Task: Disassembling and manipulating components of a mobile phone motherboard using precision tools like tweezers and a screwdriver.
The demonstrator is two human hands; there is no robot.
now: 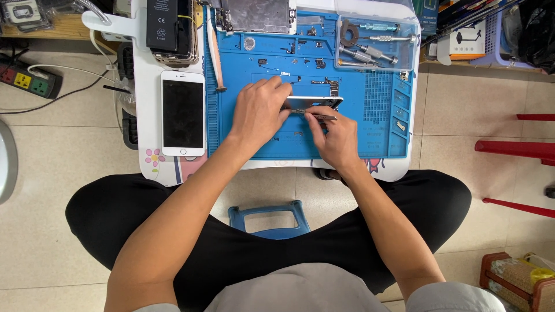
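On the blue repair mat (358, 144), centre of the small white tabletop (147, 69), we see both hands working one part. Left hand (258, 112) lies flat over the left end of a thin silver phone part (315, 102), fingers curled onto it and pressing down, prob. to stop it sliding. Right hand (337, 137) sits just below the part, grip pinched on metal tweezers (321, 117), tips aimed left at the part's lower edge near the left fingers; exact contact pt too small to tell. Tiny screws and brackets (300, 59) are spread over the mat's upper half, apart from each other, likely so they don't get mixed. Clear tray (376, 40) at top right holds screwdrivers, within reach of the right hand. White smartphone (182, 112) lies face up left of the mat, off the work zone. Black battery (162, 23) rests on an open phone body top left; a metal plate (260, 14) lies at the top of the mat. Blue stool (267, 218) shows btw the knees.
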